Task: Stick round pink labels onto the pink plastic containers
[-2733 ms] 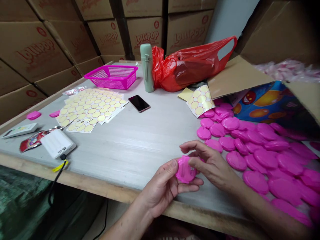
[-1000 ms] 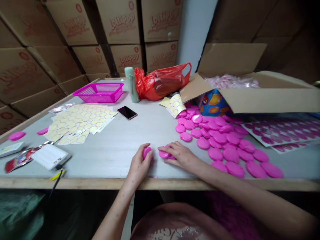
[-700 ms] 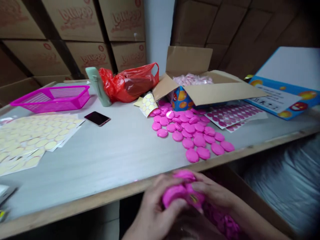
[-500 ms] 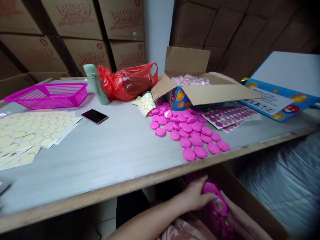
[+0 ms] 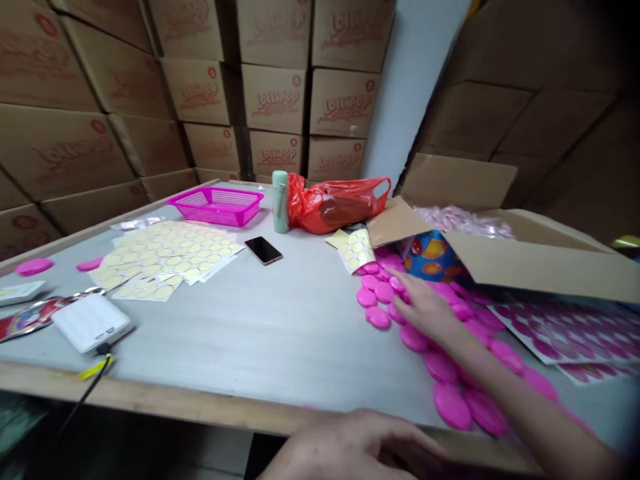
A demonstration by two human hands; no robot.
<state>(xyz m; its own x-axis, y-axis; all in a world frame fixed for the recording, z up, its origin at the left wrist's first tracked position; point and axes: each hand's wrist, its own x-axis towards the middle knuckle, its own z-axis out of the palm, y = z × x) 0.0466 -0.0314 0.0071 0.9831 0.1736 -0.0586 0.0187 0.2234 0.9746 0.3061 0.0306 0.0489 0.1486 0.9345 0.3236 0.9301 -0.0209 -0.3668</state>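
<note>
My right hand (image 5: 423, 307) reaches over the table onto a spread of pink round discs (image 5: 377, 317), fingers stretched out and apart. Its fingertips touch or hover just over the discs near the far end of the spread. My left hand (image 5: 357, 443) is low at the table's front edge, its fingers loosely bent and apart, with no object visible in it. Part of that hand is cut off by the frame's bottom. Behind the discs, a small sheet of pale yellow round stickers (image 5: 356, 252) leans by the open carton (image 5: 530, 270), which holds pinkish wrapped pieces (image 5: 463, 220).
Sheets of pink round stickers (image 5: 565, 330) lie at right. Further left are a phone (image 5: 263, 251), yellow sticker sheets (image 5: 165, 250), a pink basket (image 5: 217, 215), a green bottle (image 5: 281, 203), a red bag (image 5: 340, 207) and a white cabled device (image 5: 93, 322). Stacked cartons (image 5: 277, 100) stand behind.
The view has swung left. My right hand has left the pink discs below the table edge and reached up to those on the table. My left hand has let go of its pink disc.
</note>
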